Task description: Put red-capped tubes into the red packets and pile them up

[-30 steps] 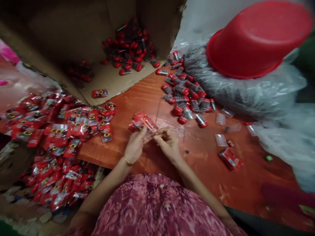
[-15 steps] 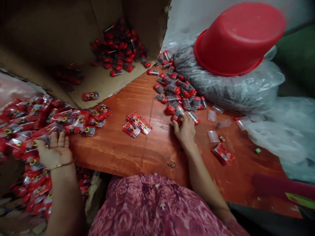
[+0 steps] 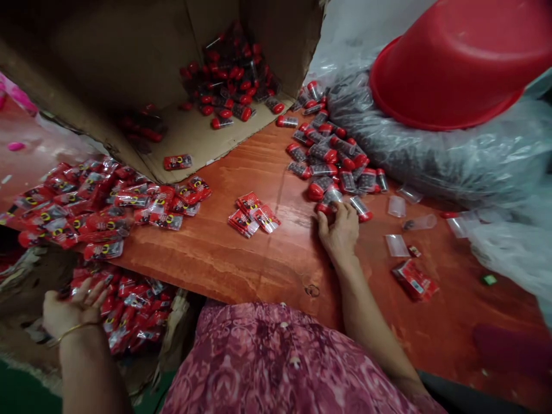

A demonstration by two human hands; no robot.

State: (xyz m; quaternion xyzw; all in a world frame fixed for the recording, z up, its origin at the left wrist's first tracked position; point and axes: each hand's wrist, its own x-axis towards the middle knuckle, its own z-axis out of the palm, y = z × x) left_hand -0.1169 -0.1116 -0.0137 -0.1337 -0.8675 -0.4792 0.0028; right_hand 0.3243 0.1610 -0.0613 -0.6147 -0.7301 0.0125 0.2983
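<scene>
My right hand (image 3: 340, 231) rests on the wooden table (image 3: 241, 264), its fingers curled over a red-capped clear vial (image 3: 326, 204) at the near edge of a heap of such vials (image 3: 332, 158). My left hand (image 3: 71, 310), with a gold bangle, is low at the left, below the table edge, palm up with fingers curled among red packets (image 3: 129, 310) heaped there. A few red packets (image 3: 253, 214) lie on the table between my hands.
A tipped cardboard box (image 3: 181, 132) with more vials stands at the back. Red packets (image 3: 99, 204) cover the table's left. A red basin (image 3: 457, 63) sits upside down on a plastic bag (image 3: 431, 161). Small clear bags (image 3: 397, 244) and another packet (image 3: 414, 280) lie right.
My hands parted from the middle of the table. The right went up to the vial heap and stays there. The left swung out left, then dropped below the table edge into the lower packets.
</scene>
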